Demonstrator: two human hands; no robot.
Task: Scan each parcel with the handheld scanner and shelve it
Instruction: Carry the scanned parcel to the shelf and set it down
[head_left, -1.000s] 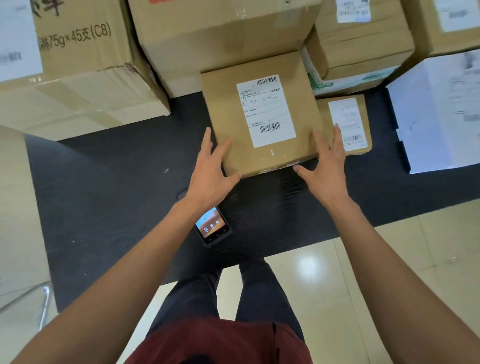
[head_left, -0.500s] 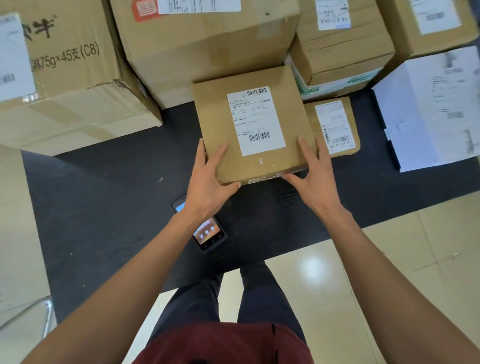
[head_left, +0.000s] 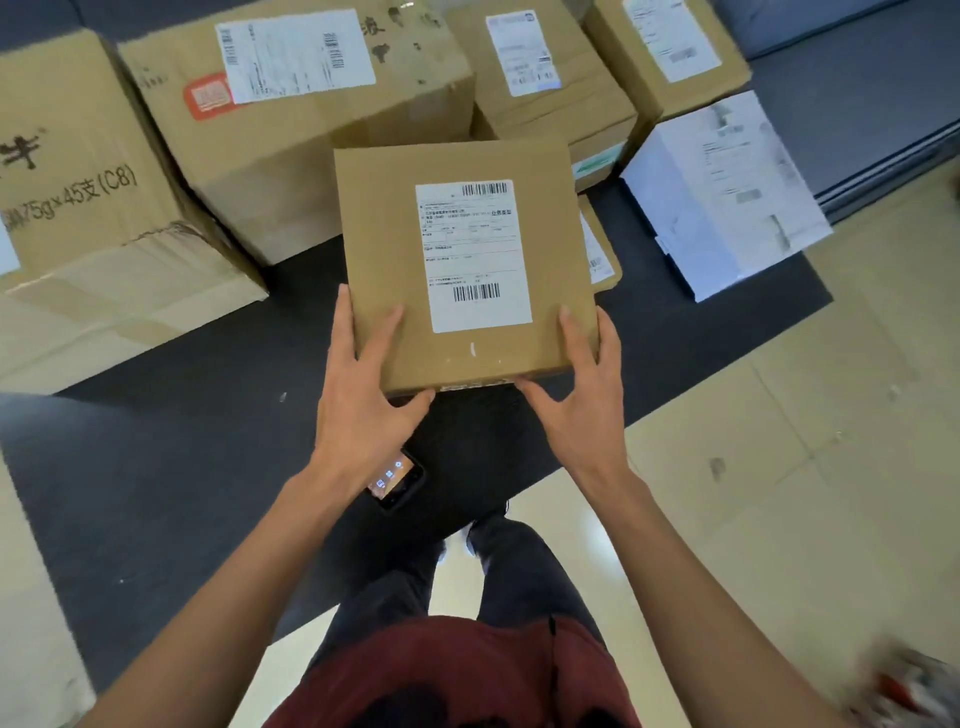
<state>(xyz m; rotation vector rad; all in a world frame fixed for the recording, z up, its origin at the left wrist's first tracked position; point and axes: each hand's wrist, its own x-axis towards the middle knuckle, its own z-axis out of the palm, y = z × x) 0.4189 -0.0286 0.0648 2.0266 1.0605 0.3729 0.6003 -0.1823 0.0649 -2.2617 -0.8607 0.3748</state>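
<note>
A flat brown cardboard parcel (head_left: 384, 244) with a white barcode label is held up above the black mat. My left hand (head_left: 363, 395) grips its near left corner, thumb under the front edge and fingers on top. My right hand (head_left: 576, 395) grips the near right corner the same way. The handheld scanner (head_left: 397, 480), screen lit, lies on the mat below my left wrist, partly hidden by it.
Large cardboard boxes (head_left: 291, 135) crowd the back and left of the black mat (head_left: 156, 467). A small flat parcel (head_left: 600, 249) lies behind the held one. A white parcel (head_left: 722, 192) sits at right. Pale tiled floor (head_left: 779, 467) lies to the right.
Both hands closed on the parcel's near corners and lifted it off the mat toward me. The scanner stayed on the mat.
</note>
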